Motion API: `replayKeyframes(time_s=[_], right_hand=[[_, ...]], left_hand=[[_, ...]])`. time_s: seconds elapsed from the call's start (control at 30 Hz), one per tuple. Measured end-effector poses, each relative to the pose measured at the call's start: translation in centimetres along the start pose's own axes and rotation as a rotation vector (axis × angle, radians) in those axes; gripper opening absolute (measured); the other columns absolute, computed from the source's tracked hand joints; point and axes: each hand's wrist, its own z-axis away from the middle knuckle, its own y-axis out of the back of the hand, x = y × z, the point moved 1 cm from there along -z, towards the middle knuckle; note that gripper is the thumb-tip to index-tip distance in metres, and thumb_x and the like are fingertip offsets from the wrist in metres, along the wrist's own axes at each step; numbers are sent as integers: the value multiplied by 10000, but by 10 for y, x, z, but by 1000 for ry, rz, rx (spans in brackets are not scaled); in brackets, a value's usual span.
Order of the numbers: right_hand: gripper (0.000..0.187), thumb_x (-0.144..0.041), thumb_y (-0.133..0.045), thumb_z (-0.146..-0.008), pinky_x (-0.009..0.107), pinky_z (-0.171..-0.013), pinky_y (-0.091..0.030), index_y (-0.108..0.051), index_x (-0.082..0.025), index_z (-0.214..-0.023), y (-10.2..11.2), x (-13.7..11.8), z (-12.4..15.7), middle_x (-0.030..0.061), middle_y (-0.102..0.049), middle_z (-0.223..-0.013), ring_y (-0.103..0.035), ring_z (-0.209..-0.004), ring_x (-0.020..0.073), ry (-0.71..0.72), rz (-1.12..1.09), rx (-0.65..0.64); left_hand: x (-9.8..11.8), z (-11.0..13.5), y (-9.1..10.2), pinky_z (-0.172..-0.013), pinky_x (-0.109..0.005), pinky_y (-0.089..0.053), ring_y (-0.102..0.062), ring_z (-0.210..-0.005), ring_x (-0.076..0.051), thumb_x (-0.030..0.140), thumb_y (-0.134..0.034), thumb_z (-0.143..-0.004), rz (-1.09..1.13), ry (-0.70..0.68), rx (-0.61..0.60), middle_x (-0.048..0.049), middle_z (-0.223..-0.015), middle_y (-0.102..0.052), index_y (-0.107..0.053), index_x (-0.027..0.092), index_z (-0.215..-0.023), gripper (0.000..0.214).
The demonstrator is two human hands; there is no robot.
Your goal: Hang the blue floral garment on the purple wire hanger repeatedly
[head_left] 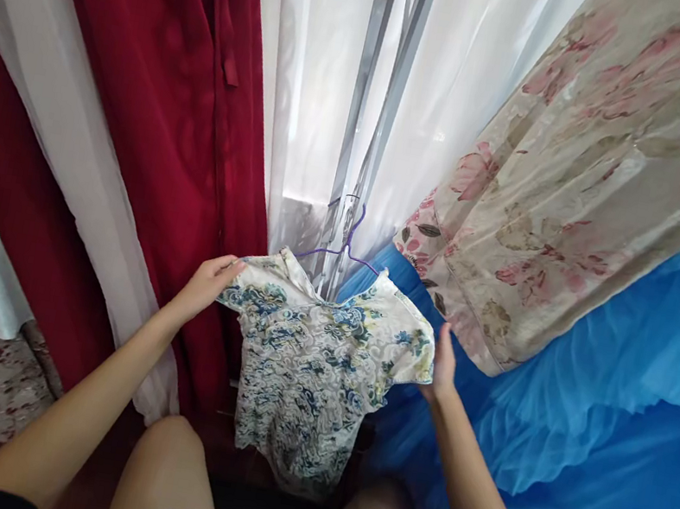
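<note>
A white blouse (308, 363) with a blue and yellow floral print hangs in front of me on a purple hanger (347, 247). Its wide neckline sags between the hanger's arms. My left hand (212, 280) pinches the sleeve edge on the left side. On the other side, my right hand (443, 362) grips the opposite sleeve, thumb up and fingers mostly hidden behind the cloth. Both sleeves are spread outward, and the hem droops down between my knees. The hanger's hook meets thin metal bars (349, 203) behind it.
Dark red curtains (150, 63) and pale fabric drape on the left. Straight behind hangs white sheer cloth (331, 42) beside grey metal uprights (396, 71). At right are a cream cloth with pink flowers (561, 197) and a ruffled blue fabric (597, 440) spreading low.
</note>
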Motion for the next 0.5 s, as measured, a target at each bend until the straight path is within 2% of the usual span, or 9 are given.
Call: replayKeyframes(time_s=[0.07,0.13,0.2,0.27,0.37,0.43,0.5], right_hand=[[526,-608,-481,-971,280,-632,-563,-774,-184,-867,10,-1,4,35,-742,-676,-703,-673,209,-209,-406,18],[376,-580,-700,-851,258,-586,-522,-754,-208,-858,17,-9,4,-1,-711,-670,-656,-616,189,-357,-660,27],[356,-559,-742,-817,252,-537,-482,-724,-204,-811,24,-22,-3,-12,-671,-640,-607,-574,172,-408,-705,74],[365,-566,-738,-801,278,-516,-474,-705,-203,-787,32,-37,-14,3,-654,-616,-606,-570,194,-455,-743,157],[375,-579,-736,-770,314,-504,-480,-687,-208,-782,47,-56,-20,32,-657,-618,-621,-582,230,-510,-750,275],[390,-598,-720,-778,312,-510,-479,-680,-210,-783,55,-66,-9,38,-663,-643,-611,-584,222,-490,-687,354],[416,-621,-705,-799,287,-514,-464,-682,-207,-764,57,-78,18,32,-654,-661,-579,-577,192,-433,-591,400]], left_hand=[[-8,9,-1,-537,-227,-377,-507,-593,-134,574,-654,-857,146,37,67,15,-671,-565,-627,172,-803,407],[-1,15,-5,-538,-219,-395,-528,-604,-131,551,-672,-862,263,27,189,8,-698,-584,-642,168,-847,385],[19,16,-8,-575,-229,-451,-584,-661,-149,543,-657,-881,344,5,281,-16,-774,-631,-661,167,-942,381],[46,13,-8,-687,-276,-529,-650,-797,-190,544,-615,-911,354,-65,324,-56,-940,-681,-646,184,-1144,430],[86,9,-3,-950,-420,-534,-635,-1120,-279,511,-620,-910,144,-289,302,-105,-1254,-643,-474,253,-1451,617],[99,8,-2,-1123,-540,-399,-478,-1356,-350,441,-716,-843,-158,-448,247,-112,-1458,-524,-399,298,-1525,765],[97,10,-8,-1213,-619,-209,-316,-1470,-389,337,-778,-777,-452,-556,184,-88,-1558,-428,-403,330,-1531,842]])
